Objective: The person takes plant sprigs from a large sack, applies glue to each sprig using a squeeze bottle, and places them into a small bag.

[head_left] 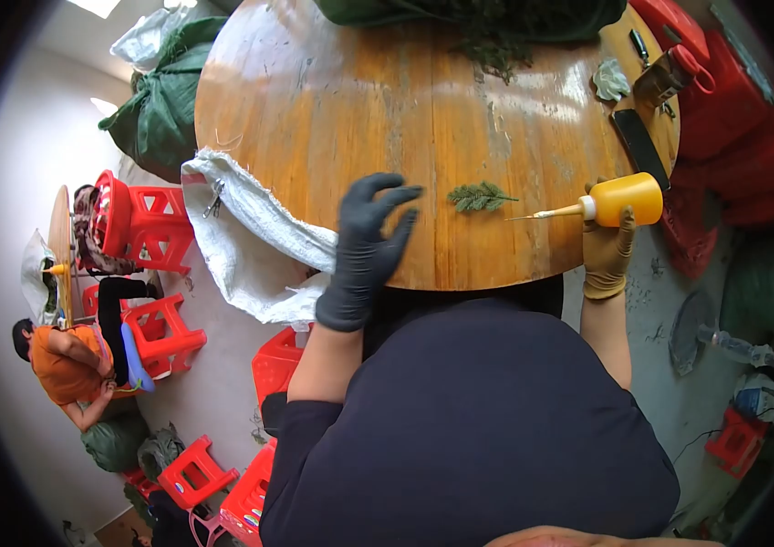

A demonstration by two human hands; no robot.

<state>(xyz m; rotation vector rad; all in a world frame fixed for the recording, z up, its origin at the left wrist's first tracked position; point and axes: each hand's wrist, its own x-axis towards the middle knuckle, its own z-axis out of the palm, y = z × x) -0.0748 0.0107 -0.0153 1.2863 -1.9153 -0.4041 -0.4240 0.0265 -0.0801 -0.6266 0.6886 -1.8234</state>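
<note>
A small green sprig [476, 196] with needle-like leaves lies flat on the round wooden table [405, 118], its bare stem end pointing right. My right hand [607, 255], in a tan glove, grips a yellow squeeze bottle [628, 200] held on its side. The bottle's long thin nozzle points left, its tip close to the sprig's stem. To the left of the sprig is my left hand [368, 251], in a dark glove, with fingers apart and nothing in them. A white woven sack [241, 239] hangs at the table edge beside my left wrist.
A green bundle [487, 14] with loose sprigs sits at the table's far side. On the right lie a black phone-like slab [639, 149], a brown jar [665, 80] and crumpled paper [610, 80]. Red stools [165, 328] and another person [72, 365] are at left.
</note>
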